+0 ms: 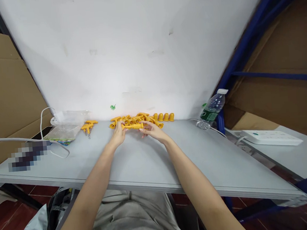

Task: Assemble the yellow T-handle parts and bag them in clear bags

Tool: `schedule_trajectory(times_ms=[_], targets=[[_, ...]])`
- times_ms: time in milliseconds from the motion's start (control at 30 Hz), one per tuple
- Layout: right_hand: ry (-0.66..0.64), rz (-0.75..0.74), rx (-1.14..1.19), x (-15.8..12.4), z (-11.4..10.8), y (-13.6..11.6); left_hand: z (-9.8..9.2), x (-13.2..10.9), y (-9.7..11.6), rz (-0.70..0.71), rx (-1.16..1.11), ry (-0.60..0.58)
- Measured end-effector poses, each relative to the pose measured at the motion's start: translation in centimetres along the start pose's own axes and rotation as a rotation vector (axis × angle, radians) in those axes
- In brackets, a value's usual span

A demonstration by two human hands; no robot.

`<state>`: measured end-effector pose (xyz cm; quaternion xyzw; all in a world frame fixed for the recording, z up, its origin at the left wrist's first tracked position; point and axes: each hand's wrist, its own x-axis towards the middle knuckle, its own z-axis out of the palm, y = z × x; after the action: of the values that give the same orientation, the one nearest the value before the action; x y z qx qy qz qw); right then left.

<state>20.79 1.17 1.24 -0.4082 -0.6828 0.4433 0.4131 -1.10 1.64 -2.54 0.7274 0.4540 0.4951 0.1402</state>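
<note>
Between my two hands, just above the table's back part, lies a long yellow plastic corkscrew (133, 126) held level, with a ribbed stretch at its middle. The fingers of my left hand (118, 134) are closed round its left end. At its right end, my right hand (155, 132) pinches it with thumb and fingers. Behind my hands, a heap of yellow corkscrew parts (143, 115) lies along the wall, some with T-shaped handles and cup-like ends. Several yellow cups (166, 117) stand in a row to the right of the heap.
T-handled screws (88, 127) with metal spirals lie to the left, beside clear plastic bags (61, 132) and a white cable (41, 120). A tilted water bottle (213, 109) leans at the right by a blue post. A white power strip (272, 137) rests on the neighbouring surface.
</note>
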Motion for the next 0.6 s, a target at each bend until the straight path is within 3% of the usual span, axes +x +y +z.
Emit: schedule_trajectory(times_ms=[267,600], targets=[[0.018,-0.018,0.042,-0.3,0.5,-0.7,-0.1,-0.1,0.3,-0.003,0.000,-0.007],[0.128,0.114,0.212,-0.4,1.7,-1.1,0.2,-0.3,0.4,0.013,-0.009,0.007]])
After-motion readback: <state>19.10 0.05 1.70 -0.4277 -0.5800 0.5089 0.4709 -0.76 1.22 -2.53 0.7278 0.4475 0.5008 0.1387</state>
